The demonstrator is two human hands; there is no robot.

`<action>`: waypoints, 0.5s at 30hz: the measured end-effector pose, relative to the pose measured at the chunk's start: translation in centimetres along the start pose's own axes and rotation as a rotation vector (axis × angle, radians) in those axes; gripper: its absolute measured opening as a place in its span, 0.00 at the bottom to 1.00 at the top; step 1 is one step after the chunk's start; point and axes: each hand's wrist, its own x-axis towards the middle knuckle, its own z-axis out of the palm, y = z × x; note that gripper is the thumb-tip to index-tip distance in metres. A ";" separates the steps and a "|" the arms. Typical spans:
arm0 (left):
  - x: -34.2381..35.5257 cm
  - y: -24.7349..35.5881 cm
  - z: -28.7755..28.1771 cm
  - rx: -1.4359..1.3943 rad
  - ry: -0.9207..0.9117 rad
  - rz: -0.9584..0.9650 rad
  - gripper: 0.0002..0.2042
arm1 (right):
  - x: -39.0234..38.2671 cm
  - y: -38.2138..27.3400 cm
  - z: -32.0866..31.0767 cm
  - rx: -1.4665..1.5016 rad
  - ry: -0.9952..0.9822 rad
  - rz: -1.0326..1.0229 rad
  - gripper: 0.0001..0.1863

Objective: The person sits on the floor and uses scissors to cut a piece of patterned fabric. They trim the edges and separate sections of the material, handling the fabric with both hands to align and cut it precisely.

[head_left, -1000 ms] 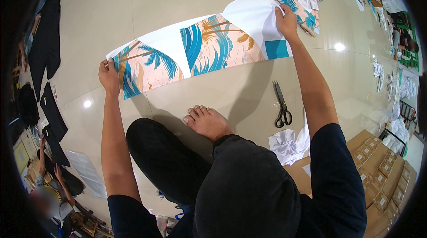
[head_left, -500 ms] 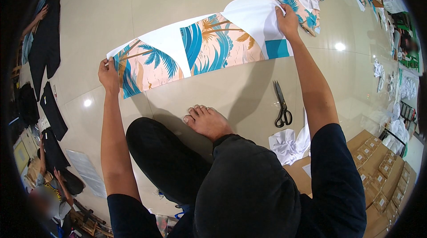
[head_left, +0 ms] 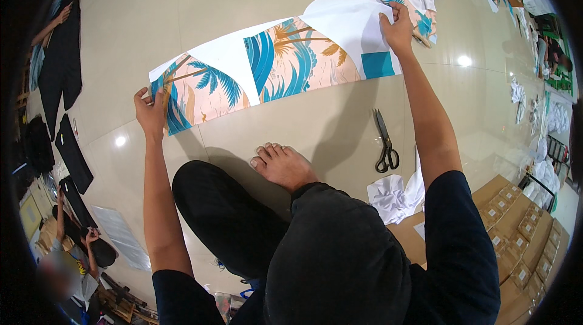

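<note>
A long printed fabric piece (head_left: 303, 64) lies flat on the floor in front of me, white with peach panels of palms and teal waves. At its left end, my left hand (head_left: 150, 112) has thumb and fingers apart, a fingertip resting on or just over the edge. My right hand (head_left: 399, 32) is at the far right corner, its thumb and forefinger also spread, touching or just above the white cloth. Black-handled scissors (head_left: 384, 146) lie nearer me on the right. Below them is a crumpled white cloth (head_left: 392, 194).
More printed fabric (head_left: 410, 0) is piled at the far right. Cardboard with small packets (head_left: 516, 243) lies at the near right. Dark trousers (head_left: 64, 61) and a clear plastic sheet (head_left: 121, 237) are on the left, where other people work. My bare foot (head_left: 285, 166) is between my arms.
Both hands have loosened from their pinch on the fabric's ends, and their fingers have spread. The left hand has shifted slightly down. The fabric has barely moved.
</note>
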 end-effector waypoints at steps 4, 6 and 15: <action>-0.6 -1.8 -0.4 0.015 -0.009 0.061 0.24 | -1.0 -0.2 -0.4 -0.096 0.015 -0.006 0.26; -0.2 -2.3 -0.3 0.023 -0.006 0.044 0.23 | -1.7 0.1 -0.8 -0.197 0.051 -0.109 0.26; 2.4 -5.7 -2.1 0.171 0.133 0.022 0.20 | -10.5 -5.0 -0.1 -0.154 -0.148 -0.333 0.26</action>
